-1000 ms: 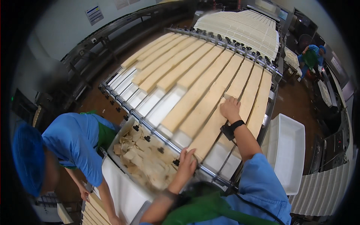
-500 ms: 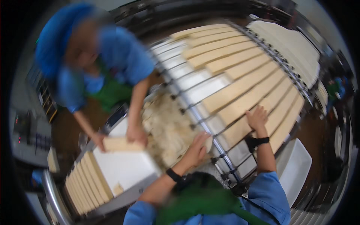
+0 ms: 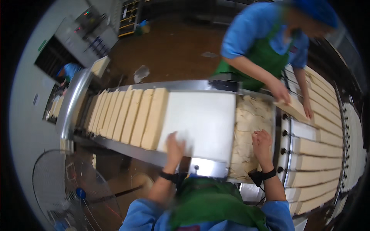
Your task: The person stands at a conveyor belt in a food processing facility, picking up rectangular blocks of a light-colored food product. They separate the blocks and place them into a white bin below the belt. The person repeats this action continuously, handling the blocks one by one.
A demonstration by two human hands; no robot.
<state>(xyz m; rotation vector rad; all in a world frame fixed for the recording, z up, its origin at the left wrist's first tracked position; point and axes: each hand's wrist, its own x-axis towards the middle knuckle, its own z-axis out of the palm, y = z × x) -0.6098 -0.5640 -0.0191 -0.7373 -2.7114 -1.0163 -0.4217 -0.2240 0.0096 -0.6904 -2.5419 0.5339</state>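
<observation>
My left hand (image 3: 175, 143) now lies flat and open on the white belt (image 3: 200, 119), beside the last slab (image 3: 155, 117). My right hand (image 3: 262, 143), open, has moved off the slats onto the scrap pile (image 3: 250, 115). A co-worker's hand (image 3: 280, 92) lifts a strip (image 3: 295, 107).

My left hand (image 3: 175, 145) rests on a smooth, matt white belt (image 3: 200, 119) framed in brushed, shiny metal (image 3: 210, 168). My right hand (image 3: 262, 144) presses rough, crumbly pale dough scraps (image 3: 246, 119); matt, smooth cream slabs (image 3: 142, 117) lie alongside.
</observation>
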